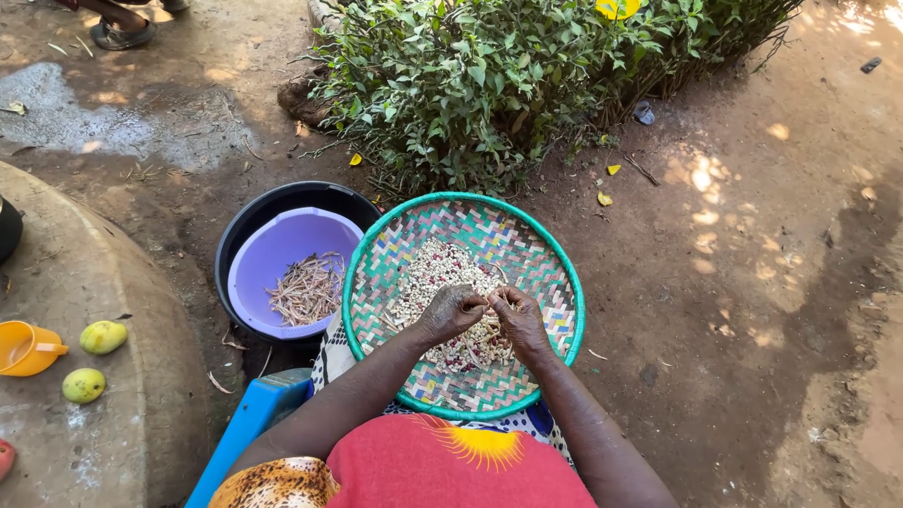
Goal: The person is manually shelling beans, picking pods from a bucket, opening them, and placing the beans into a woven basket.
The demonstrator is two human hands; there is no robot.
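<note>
My left hand (450,313) and right hand (517,315) meet over the woven tray (555,273) on my lap, fingers pinched shut on a bean pod (491,299) — shelled beans (428,273) heaped beneath. Bare, sun-dappled dirt ground (752,282) all round — a bush (489,75) ahead, a purple basin (282,249) of husks just left.

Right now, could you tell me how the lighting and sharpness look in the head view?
Head view: soft shade over the woven tray and both hands, left hand, right hand; dappled sun patches on the dirt ground at right; sharp overall, slight wide-angle curving at the edges.
</note>
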